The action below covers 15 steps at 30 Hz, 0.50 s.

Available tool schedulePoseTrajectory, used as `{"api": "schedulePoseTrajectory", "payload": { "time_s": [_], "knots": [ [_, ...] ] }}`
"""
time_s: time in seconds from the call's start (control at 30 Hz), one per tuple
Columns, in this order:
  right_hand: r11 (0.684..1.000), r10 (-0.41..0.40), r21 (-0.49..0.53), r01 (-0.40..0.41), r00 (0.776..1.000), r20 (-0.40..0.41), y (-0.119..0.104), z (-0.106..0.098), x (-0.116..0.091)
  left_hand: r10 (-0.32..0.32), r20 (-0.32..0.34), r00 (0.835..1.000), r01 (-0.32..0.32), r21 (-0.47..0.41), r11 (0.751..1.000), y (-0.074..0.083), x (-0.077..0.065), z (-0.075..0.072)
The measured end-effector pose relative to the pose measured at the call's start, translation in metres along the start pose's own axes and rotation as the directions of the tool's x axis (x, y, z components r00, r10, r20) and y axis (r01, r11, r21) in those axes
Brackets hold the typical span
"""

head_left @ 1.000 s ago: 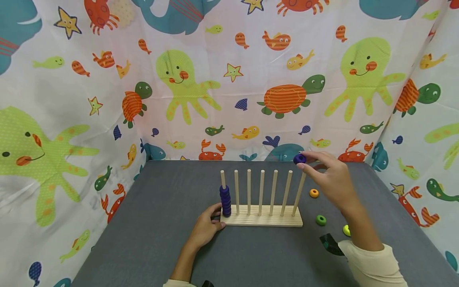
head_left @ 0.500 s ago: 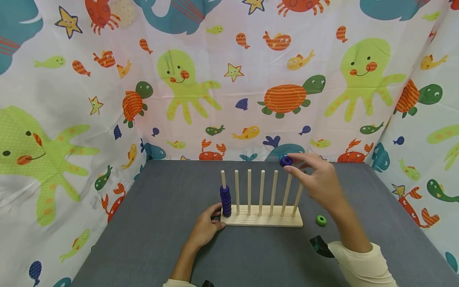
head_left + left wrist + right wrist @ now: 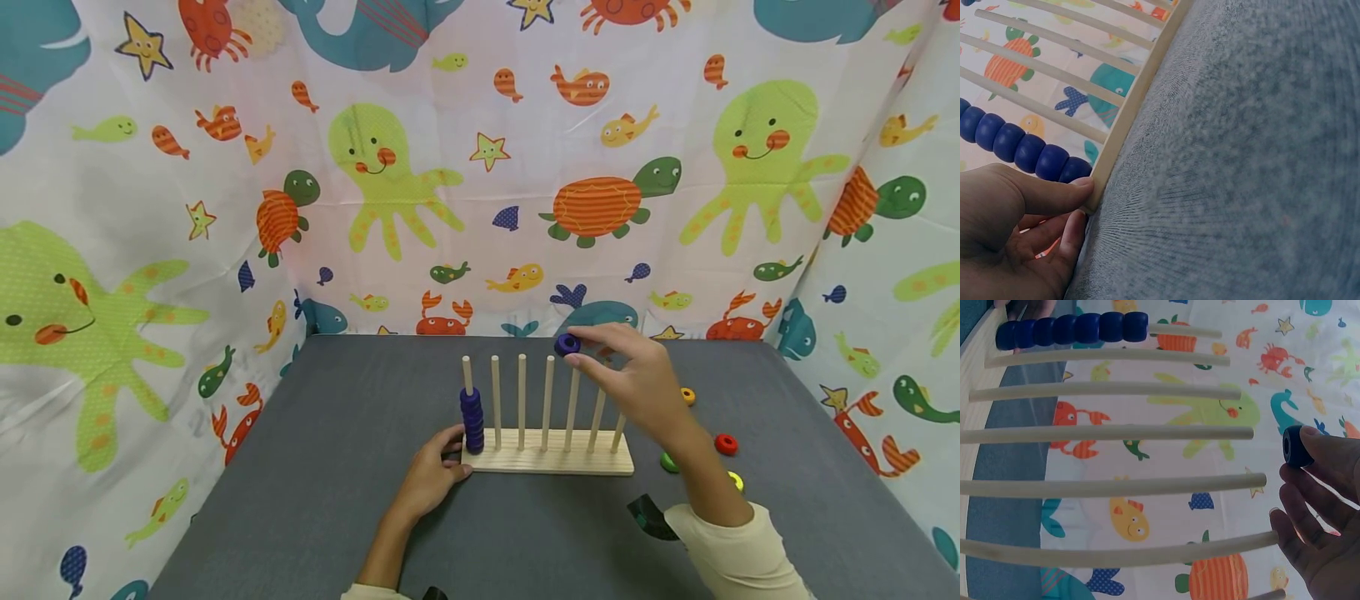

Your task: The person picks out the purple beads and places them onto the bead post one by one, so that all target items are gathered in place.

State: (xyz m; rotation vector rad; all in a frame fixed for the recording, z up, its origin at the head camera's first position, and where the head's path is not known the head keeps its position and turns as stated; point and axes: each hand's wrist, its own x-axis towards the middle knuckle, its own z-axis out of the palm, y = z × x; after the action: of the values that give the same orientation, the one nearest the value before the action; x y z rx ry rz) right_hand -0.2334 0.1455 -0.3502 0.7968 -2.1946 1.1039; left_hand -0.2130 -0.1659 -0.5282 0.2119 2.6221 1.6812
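Note:
A pale wooden rack (image 3: pixel 551 462) with a row of upright pegs stands on the table. Several dark blue beads (image 3: pixel 472 421) are stacked on its leftmost peg, whose top stays bare. My left hand (image 3: pixel 431 475) grips the left end of the base, thumb on its front edge in the left wrist view. Between thumb and index finger my right hand (image 3: pixel 637 379) pinches a single blue bead (image 3: pixel 1297 447). This bead is above the peg tops, right of the middle peg, and its hole shows in the right wrist view.
Loose beads lie on the grey table (image 3: pixel 337 400) to the right: an orange one (image 3: pixel 687 396), a red one (image 3: pixel 726 444), a green one (image 3: pixel 669 463) and a yellow one (image 3: pixel 737 481), some partly behind the right arm. A sea-animal curtain (image 3: pixel 450 208) surrounds the table.
My right hand has carried the blue bead leftward over the pegs, from the right end toward the middle. A red bead has come into sight beside the arm. The left hand stays put.

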Motion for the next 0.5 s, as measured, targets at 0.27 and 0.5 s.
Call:
{"api": "schedulePoseTrajectory", "payload": {
  "time_s": [0.27,0.5],
  "knots": [
    [1.000,0.005,-0.001,-0.005,0.999,0.032,-0.012,0.012,0.005,-0.011,-0.004,1.000,0.011,0.003,1.000,-0.002,0.000,0.000],
    [0.999,0.023,0.025,-0.024,0.998,0.057,-0.019,0.021,0.005,-0.006,-0.001,1.000,0.006,0.019,1.000,-0.002,0.000,0.000]
  ]
}}
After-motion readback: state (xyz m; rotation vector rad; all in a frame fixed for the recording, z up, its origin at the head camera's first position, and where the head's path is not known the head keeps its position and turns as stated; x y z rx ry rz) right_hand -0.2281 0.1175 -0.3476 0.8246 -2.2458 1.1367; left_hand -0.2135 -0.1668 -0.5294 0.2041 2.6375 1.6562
